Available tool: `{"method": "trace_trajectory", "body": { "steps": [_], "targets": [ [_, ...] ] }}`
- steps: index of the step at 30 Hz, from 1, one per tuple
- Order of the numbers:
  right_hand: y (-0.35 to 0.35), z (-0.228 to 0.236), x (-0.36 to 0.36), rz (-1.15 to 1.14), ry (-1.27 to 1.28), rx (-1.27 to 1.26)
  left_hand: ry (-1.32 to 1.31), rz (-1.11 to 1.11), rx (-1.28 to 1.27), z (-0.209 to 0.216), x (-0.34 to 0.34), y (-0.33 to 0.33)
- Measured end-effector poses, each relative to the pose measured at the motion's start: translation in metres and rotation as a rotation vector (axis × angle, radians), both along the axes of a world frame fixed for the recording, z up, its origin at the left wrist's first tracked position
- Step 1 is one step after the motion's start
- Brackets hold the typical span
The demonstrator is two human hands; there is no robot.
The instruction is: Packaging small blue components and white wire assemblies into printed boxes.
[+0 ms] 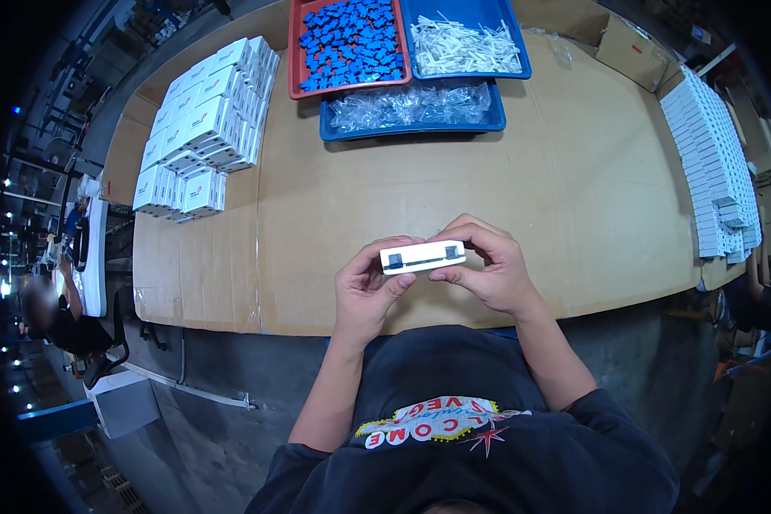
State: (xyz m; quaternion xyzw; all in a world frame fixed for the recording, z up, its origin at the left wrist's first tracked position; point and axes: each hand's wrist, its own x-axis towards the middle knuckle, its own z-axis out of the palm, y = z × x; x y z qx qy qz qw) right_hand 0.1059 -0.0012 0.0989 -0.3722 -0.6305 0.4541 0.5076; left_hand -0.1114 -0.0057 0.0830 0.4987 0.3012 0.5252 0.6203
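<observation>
Between my two hands, just above the near part of the cardboard-covered table, is a small white box [421, 256]. Its narrow side faces up and shows a dark slot and two dark squares near its ends. My left hand [371, 285] pinches the left end, thumb below and fingers behind. At the other end my right hand [491, 267] grips it the same way, with the thumb along the lower edge. What the box holds inside cannot be seen.
A stack of white boxes [193, 120] stands at the left. At the back are a red tray [295, 51] of blue pieces, a blue tray [522, 64] of white sticks and another blue tray [411, 134] of clear plastic bags. More white boxes [711, 171] line the right. A person [68, 321] sits far left.
</observation>
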Motion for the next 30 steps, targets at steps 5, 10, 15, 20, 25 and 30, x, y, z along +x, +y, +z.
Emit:
{"method": "trace_trajectory", "body": {
  "steps": [5, 10, 15, 20, 25, 30],
  "targets": [
    [0.0, 0.002, -0.001, -0.007, -0.025, 0.056, -0.041, -0.004, -0.017, 0.0, 0.001, -0.001],
    [0.001, 0.004, -0.002, -0.027, -0.067, 0.105, -0.051, 0.011, -0.025, -0.007, 0.0, 0.0],
    [-0.001, 0.001, -0.001, -0.028, -0.08, 0.074, -0.042, 0.005, -0.037, -0.007, 0.0, -0.001],
    [-0.001, -0.001, -0.001, -0.059, -0.09, 0.088, -0.034, -0.001, -0.034, -0.001, 0.003, -0.001],
    [-0.002, -0.002, 0.0, -0.071, -0.098, 0.092, -0.023, -0.009, -0.04, -0.003, 0.003, -0.001],
    [-0.001, -0.002, 0.001, -0.054, -0.073, 0.114, -0.004, -0.004, -0.05, -0.006, 0.003, -0.002]
  ]
}}
